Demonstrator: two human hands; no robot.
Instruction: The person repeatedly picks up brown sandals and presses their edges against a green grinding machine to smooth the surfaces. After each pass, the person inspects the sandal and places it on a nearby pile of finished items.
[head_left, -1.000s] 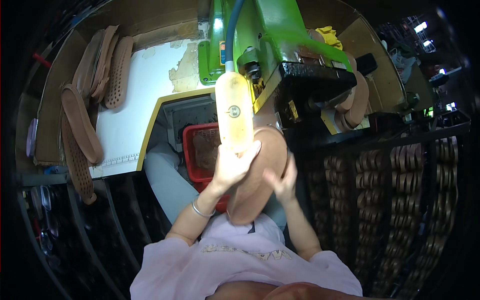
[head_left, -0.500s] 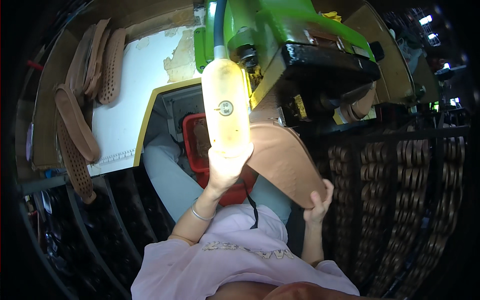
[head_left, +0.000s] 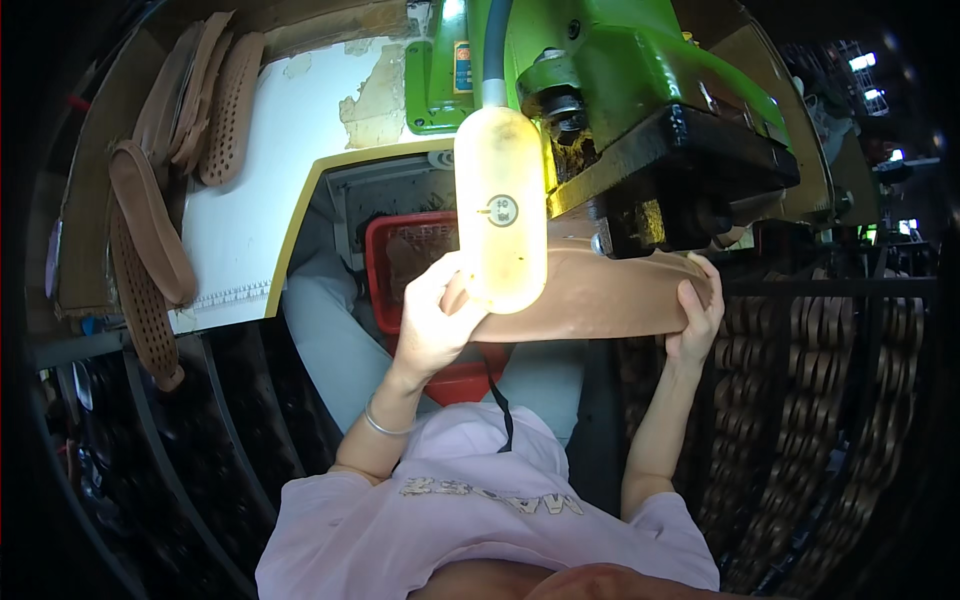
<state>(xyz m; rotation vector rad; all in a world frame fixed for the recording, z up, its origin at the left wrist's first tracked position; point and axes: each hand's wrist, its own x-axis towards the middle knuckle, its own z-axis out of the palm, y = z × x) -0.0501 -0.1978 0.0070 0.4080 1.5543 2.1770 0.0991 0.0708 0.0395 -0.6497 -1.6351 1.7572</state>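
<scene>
Between my two hands I hold a brown shoe sole [head_left: 600,297], stretched crosswise in front of the green machine [head_left: 640,70]. My left hand [head_left: 434,318] grips its left end, close to the lower end of a glowing yellowish lamp [head_left: 500,210]. Around the right end, my right hand [head_left: 697,310] is closed, with the thumb on the near face and the fingers at the far edge. The lamp hides part of the sole's left portion. Just beyond the sole's far edge sits the machine's black head [head_left: 680,170].
Several brown soles [head_left: 232,110] lie at the left of the white worktable [head_left: 260,200], some with holes. A red bin [head_left: 376,270] stands below the table's cutout, above my lap. Racks of brown soles [head_left: 745,370] fill the right side; dark racks [head_left: 130,460] stand on the left.
The sole has swung from slanting down to the right to lying nearly level, its right end raised toward the machine. My right hand has moved up with it; my left has shifted slightly left.
</scene>
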